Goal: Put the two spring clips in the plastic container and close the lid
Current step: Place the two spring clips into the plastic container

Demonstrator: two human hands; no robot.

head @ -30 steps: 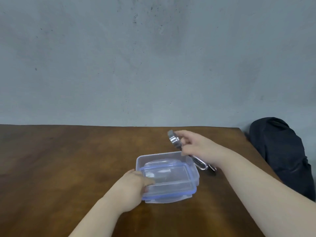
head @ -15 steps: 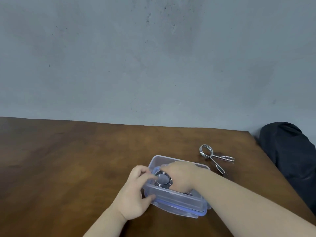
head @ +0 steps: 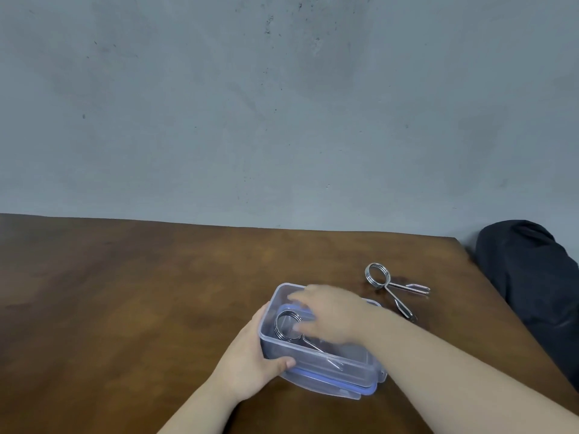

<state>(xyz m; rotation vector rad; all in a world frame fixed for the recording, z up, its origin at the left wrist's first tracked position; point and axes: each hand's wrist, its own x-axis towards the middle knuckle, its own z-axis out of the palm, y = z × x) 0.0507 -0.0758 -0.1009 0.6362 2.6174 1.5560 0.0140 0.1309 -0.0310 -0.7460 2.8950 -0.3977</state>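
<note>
A clear plastic container (head: pixel 313 355) sits on its blue-rimmed lid (head: pixel 338 388) on the brown table. One metal spring clip (head: pixel 289 327) lies inside it, coil to the left, arms pointing right. My left hand (head: pixel 250 358) grips the container's near left corner. My right hand (head: pixel 332 314) hovers over the container's open top with fingers spread, touching nothing I can make out. The second spring clip (head: pixel 390 285) lies on the table to the right of the container.
The wooden table (head: pixel 125 292) ends at a grey wall behind and at an edge on the right. A dark bag (head: pixel 532 277) rests beyond that right edge.
My right hand carried a spring clip from the right into the container and let it go; it now lies inside. The left hand kept hold of the container. The view shifted.
</note>
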